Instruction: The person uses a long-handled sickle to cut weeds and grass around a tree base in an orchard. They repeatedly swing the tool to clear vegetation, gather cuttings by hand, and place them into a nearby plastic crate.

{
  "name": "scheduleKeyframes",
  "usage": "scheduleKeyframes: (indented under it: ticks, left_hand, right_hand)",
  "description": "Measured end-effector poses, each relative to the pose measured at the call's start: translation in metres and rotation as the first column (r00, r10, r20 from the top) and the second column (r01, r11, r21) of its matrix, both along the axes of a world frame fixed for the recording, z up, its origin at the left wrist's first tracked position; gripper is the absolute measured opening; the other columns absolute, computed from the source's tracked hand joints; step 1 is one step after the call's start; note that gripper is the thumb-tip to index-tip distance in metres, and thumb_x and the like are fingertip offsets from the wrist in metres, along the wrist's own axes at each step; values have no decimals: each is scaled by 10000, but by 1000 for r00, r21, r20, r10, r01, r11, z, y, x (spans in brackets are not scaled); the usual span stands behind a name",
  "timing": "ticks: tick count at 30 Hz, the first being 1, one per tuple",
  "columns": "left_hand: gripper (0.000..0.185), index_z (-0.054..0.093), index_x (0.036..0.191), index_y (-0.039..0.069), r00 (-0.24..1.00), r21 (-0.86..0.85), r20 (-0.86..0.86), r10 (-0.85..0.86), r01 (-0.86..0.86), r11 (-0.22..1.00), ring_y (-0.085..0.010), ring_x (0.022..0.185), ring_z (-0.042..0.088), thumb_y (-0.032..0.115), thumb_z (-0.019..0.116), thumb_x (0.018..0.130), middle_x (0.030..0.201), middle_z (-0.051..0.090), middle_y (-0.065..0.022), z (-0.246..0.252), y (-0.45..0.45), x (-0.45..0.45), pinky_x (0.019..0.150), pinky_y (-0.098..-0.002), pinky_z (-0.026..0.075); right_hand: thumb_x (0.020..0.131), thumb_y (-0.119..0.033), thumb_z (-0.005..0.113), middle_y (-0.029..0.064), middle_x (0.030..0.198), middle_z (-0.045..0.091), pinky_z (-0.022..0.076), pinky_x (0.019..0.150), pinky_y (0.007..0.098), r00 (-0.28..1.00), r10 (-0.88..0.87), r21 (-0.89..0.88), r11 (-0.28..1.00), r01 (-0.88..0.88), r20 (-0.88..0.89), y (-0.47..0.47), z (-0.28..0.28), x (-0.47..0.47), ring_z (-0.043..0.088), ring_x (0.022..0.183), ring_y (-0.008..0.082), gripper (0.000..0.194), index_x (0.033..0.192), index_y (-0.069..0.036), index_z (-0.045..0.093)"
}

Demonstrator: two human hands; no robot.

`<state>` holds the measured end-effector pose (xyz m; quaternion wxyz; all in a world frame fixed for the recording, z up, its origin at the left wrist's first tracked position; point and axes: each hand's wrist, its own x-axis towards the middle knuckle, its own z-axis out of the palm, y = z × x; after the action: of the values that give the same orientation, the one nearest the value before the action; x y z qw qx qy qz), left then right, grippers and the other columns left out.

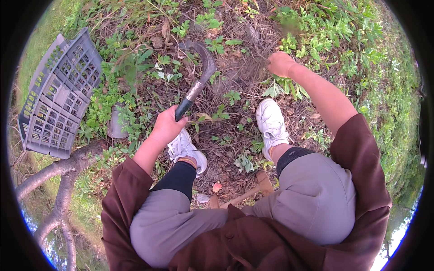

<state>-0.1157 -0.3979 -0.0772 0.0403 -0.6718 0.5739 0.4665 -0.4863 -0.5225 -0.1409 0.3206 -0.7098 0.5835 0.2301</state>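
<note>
My left hand [168, 124] is closed round the dark green grip of a sickle [207, 64]. Its metal ferrule is worn, and its curved, dark blade bends away to the left, with the tip low over the weeds. Farther right, my right hand [281, 64] is down near the soil among dry stems, its fingers curled. Whether it holds any stems cannot be made out. Leafy green weeds [274, 88] lie or grow just below that hand. Between the two hands is bare soil with dry litter [234, 78] and a few small green plants [232, 97].
A grey plastic crate [57, 98] rests tilted at the left, beside a forked tree trunk [73, 164]. A greyish object [118, 122] sits among leaves near it. My white shoes [271, 117] are planted apart. Beneath me is a wooden piece [264, 183]. Denser weeds [325, 30] grow upper right.
</note>
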Motion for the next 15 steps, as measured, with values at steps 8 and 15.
scheduleKeyframes:
  ticks: [8,15]
  left_hand:
    - [318,598,1037,24,999,56,13,45,-46,997,-329,778,633,207,677,789,802,638,-175,-5,7,13,740,-392,485]
    - [353,597,1079,22,1000,6,20,8,-8,1000,-333,808,641,210,677,791,842,647,-193,1,2,10,758,-384,491]
  right_hand:
    - [803,-212,587,210,840,654,489,774,387,936,11,396,904,-159,352,49,44,26,633,805,315,272,966,-8,663]
    - [758,-241,690,132,957,632,502,757,446,778,534,169,777,-606,333,91,64,48,629,847,340,242,925,-71,648]
